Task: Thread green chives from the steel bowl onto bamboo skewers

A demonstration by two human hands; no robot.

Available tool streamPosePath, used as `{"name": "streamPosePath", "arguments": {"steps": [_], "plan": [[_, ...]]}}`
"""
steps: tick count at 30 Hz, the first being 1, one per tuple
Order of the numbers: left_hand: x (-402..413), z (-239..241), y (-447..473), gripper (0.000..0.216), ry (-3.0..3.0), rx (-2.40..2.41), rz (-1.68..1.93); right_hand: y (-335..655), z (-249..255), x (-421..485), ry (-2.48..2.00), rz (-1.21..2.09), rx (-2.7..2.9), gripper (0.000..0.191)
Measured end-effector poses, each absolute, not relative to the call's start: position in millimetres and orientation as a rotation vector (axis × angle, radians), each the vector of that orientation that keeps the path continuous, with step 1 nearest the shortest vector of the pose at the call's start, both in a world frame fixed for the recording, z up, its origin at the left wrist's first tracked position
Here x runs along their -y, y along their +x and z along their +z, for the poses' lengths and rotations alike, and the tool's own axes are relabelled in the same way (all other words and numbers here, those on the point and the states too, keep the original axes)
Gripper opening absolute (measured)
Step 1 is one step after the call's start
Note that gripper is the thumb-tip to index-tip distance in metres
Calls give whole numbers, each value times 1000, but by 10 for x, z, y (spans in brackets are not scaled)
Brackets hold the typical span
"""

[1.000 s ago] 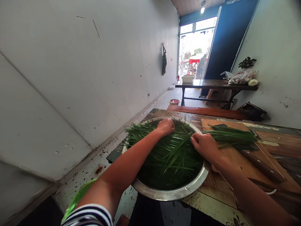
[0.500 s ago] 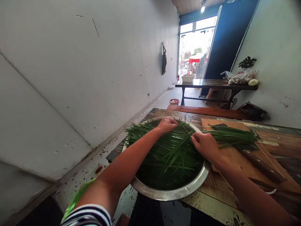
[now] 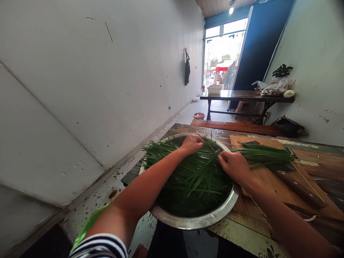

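Observation:
A wide steel basin (image 3: 195, 224) holds many long green garlic chives (image 3: 200, 175), some with their ends over its far-left rim. My left hand (image 3: 192, 144) is above the far side of the basin, its thumb and fingers pinched around chive blades. At the basin's right rim my right hand (image 3: 234, 164) is closed, with chives between thumb and fingers. A thin, light strip crosses the gap between the hands; I cannot tell what it is. My fingertips hide the exact grip.
Right of the basin, more chives (image 3: 268, 154) lie on a wooden cutting board (image 3: 264, 179) beside a knife with a brown handle (image 3: 301, 188). Thin sticks (image 3: 239, 206) lie near the rim. Farther off are a bench (image 3: 231, 126) and a dark table (image 3: 233, 95) with a white tub (image 3: 215, 89).
My left hand has shifted very slightly to the right. My right hand, the basin and the chives look the same.

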State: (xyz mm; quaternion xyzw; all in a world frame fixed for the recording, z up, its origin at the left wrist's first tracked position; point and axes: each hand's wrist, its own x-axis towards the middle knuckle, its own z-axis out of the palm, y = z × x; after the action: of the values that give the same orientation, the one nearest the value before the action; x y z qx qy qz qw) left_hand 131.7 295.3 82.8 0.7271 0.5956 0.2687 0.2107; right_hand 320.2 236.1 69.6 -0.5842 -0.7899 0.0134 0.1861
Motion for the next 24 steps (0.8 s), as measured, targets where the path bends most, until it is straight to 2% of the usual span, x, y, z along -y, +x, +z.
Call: {"name": "streamPosePath", "arguments": {"steps": [24], "plan": [[-2991, 751, 1308, 31, 1892, -1517, 824, 3211, 662, -2384, -1651, 3, 2221, 29]]}}
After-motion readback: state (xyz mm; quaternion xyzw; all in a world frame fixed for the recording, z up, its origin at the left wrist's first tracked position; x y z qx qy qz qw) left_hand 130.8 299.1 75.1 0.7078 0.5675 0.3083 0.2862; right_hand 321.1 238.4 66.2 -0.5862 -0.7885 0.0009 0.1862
